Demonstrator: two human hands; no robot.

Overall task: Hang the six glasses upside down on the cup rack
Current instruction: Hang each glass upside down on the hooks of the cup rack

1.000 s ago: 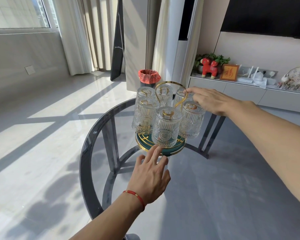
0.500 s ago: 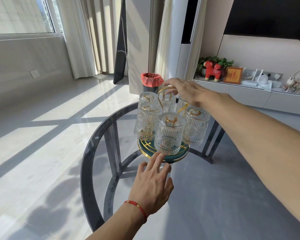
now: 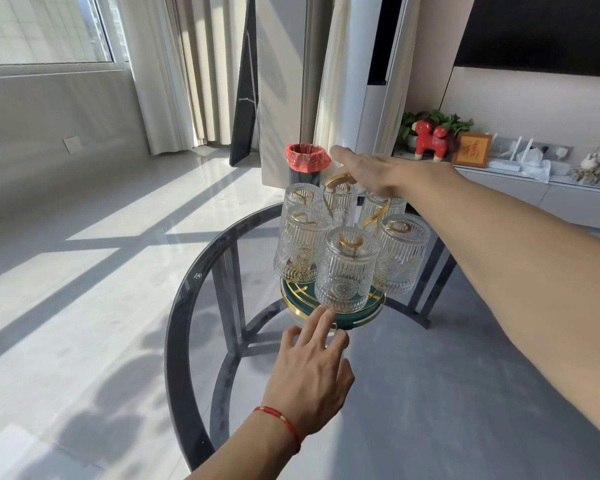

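Observation:
Several ribbed clear glasses hang upside down on the gold arms of the cup rack, which has a round green base with a gold rim. The nearest glass faces me, one glass hangs to its left and another to its right, with more behind them. My right hand reaches over the top, its fingers curled on the rack's gold loop handle. My left hand lies flat, its straight fingertips touching the front edge of the green base.
The rack stands on a round glass table with a dark rim and dark legs showing through. A bin with a red liner stands on the floor behind. A low cabinet with ornaments runs along the right wall.
My right hand has left the rear right glass and moved up and left onto the gold loop handle. My left hand has stayed at the base's front edge.

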